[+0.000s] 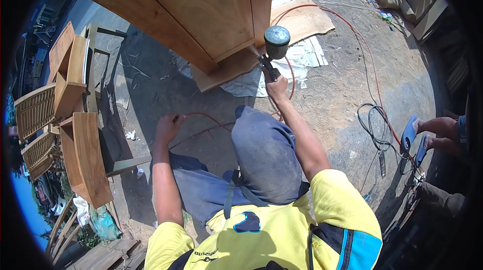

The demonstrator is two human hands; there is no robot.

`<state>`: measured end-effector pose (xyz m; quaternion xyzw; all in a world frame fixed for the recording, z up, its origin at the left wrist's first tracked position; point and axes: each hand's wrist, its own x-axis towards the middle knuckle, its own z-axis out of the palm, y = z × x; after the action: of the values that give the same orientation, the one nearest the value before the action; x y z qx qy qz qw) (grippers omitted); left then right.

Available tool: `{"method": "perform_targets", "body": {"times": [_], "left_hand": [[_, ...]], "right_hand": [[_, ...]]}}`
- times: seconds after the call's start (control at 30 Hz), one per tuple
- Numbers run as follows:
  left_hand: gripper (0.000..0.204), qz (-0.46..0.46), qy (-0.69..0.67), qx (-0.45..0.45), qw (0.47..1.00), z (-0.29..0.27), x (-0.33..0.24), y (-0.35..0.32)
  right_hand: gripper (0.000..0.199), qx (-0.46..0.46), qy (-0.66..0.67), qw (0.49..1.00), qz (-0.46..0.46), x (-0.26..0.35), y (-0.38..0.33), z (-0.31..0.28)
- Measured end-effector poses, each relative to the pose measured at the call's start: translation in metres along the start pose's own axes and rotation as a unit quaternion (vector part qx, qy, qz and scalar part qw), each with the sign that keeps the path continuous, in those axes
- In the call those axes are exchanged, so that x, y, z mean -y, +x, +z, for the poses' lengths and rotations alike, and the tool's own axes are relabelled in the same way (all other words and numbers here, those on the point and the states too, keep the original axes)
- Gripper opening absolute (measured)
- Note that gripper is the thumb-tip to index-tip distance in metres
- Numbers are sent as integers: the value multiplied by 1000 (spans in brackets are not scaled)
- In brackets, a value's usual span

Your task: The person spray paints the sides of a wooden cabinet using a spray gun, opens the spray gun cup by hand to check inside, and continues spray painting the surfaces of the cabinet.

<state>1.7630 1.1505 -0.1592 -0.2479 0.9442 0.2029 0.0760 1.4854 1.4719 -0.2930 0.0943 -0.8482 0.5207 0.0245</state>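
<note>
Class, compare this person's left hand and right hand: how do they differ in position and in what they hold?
The right hand grips a spray gun; the left hand holds an orange hose. The right hand reaches farther forward; the left hand is lower in the picture. Both are bare and closed.

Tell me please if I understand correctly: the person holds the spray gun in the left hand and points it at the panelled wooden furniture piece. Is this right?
Not quite: the hand is wrong. The head view shows the spray gun in the right hand, not the left hand. It does point at the panelled wooden furniture piece.
</note>
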Motion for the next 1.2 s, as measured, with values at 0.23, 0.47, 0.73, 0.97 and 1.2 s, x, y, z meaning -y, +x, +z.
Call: {"method": "perform_targets", "body": {"times": [0.23, 0.47, 0.73, 0.97, 1.2], "left_hand": [[42, -1, 1, 0, 1000, -1, -3, -3], [41, -21, 5, 7, 1000, -3, 1, -12], [42, -6, 3, 1, 1000, 1, -8, -9], [43, -12, -3, 6, 1000, -1, -4, -12], [43, -24, 7, 9, 1000, -5, -7, -14]], "right_hand": [[36, 55, 57, 996, -47, 9, -36, 19], [32, 162, 59, 982, -83, 16, -47, 33], [32, 56, -10, 998, 6, -27, -26, 14], [38, -79, 19, 996, -34, -11, -9, -17], [36, 37, 68, 997, -25, 8, -17, -4]]}}
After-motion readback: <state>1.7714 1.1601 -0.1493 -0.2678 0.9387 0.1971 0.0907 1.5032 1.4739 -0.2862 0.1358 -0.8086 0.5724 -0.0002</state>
